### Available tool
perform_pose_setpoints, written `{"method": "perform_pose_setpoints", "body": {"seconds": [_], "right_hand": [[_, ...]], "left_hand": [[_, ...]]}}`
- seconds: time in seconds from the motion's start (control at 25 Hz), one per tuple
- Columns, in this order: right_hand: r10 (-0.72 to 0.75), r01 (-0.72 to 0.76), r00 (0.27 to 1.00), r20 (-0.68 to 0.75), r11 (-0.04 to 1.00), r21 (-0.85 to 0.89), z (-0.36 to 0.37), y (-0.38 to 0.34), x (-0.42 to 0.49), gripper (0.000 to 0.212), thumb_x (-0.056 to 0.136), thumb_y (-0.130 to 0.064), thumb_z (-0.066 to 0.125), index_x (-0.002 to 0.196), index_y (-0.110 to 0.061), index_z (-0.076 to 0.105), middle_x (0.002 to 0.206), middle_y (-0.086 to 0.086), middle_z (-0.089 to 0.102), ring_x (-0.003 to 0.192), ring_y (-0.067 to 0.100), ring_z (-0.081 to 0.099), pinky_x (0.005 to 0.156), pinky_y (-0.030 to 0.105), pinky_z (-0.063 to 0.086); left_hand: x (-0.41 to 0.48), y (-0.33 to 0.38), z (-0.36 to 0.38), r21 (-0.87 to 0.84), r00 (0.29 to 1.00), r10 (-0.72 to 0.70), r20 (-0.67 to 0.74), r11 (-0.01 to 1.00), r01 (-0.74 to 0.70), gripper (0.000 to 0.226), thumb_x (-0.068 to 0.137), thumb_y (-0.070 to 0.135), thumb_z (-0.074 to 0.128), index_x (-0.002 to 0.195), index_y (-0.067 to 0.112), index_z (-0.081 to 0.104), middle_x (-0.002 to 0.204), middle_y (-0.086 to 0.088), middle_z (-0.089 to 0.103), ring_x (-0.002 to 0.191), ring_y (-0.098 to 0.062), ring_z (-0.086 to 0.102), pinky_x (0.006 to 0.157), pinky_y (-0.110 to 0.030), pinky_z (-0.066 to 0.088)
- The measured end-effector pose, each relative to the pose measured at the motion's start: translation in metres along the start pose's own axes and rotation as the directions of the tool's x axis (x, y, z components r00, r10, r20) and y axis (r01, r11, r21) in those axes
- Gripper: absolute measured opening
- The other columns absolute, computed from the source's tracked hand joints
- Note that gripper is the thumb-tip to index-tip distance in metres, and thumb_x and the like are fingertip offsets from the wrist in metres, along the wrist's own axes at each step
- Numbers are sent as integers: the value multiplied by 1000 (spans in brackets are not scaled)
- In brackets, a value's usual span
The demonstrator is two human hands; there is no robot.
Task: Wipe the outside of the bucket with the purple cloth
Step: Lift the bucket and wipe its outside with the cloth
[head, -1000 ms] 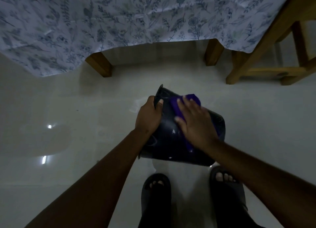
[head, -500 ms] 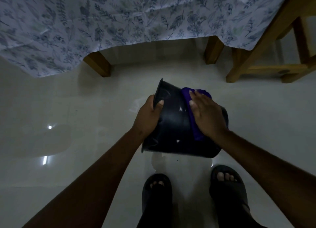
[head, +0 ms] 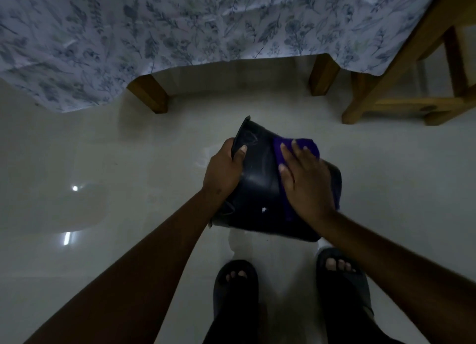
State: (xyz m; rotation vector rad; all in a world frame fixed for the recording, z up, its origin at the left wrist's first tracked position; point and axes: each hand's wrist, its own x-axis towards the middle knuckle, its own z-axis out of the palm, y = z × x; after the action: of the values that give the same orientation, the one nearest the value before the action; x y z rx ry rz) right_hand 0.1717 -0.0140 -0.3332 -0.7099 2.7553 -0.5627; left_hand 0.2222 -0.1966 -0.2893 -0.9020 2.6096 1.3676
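Observation:
A dark plastic bucket (head: 260, 196) is held on its side above the floor, its mouth turned to the left. My left hand (head: 222, 169) grips its rim, thumb on the outer wall. A purple cloth (head: 304, 144) lies over the bucket's outer wall toward its base end. My right hand (head: 306, 182) presses flat on the cloth, fingers spread and pointing away from me. Part of the cloth is hidden under that hand.
A table with wooden legs (head: 149, 93) and a hanging floral tablecloth (head: 180, 26) stands just beyond the bucket. A wooden chair frame (head: 401, 86) is at the upper right. My two sandalled feet (head: 235, 287) stand on the glossy pale floor below the bucket.
My right hand and the cloth have slid across the bucket's wall away from the rim toward the base end. The bucket has been lifted slightly higher in the view. My left hand keeps its grip.

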Motion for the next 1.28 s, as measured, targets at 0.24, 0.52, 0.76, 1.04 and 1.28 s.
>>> {"method": "perform_pose_setpoints", "body": {"seconds": [0.24,0.52,0.76,1.04,1.28], "right_hand": [[-189,194,979,79,979,-63,5,-16,-5,56,99,-50,20,152,-30,21,161,0,19,149,24,14,117,49,17],[-125,127,991,38,990,-61,5,-17,-48,55,99,-45,24,151,-27,25,161,3,23,148,28,17,115,51,20],[28,-39,997,75,990,137,-12,-10,44,48,103,-40,23,142,-18,43,147,9,47,131,26,47,105,40,36],[-169,173,984,48,982,-81,9,-22,-36,54,100,-43,25,151,-27,24,160,3,26,147,27,21,114,49,21],[-2,-1,1000,23,988,157,-7,-3,46,51,102,-41,26,147,-20,37,152,4,42,139,20,39,114,38,30]], "left_hand": [[-9,-11,4,19,999,13,-33,1000,-12,34,102,35,38,128,18,50,115,-5,65,99,-21,62,84,-31,49],[-9,-14,2,33,1000,7,-30,999,-6,33,102,37,37,126,19,51,113,-7,67,98,-25,63,83,-34,51],[-13,-13,4,-2,1000,14,-26,1000,-14,32,102,37,37,123,18,52,107,-4,66,91,-19,62,74,-26,45],[1,-5,-1,27,1000,11,10,1000,-11,31,100,36,41,122,17,54,112,-6,66,93,-18,61,78,-26,46],[-37,-19,-10,-7,996,38,76,999,-38,26,98,39,48,116,20,53,96,8,62,77,4,58,62,-7,48]]}}
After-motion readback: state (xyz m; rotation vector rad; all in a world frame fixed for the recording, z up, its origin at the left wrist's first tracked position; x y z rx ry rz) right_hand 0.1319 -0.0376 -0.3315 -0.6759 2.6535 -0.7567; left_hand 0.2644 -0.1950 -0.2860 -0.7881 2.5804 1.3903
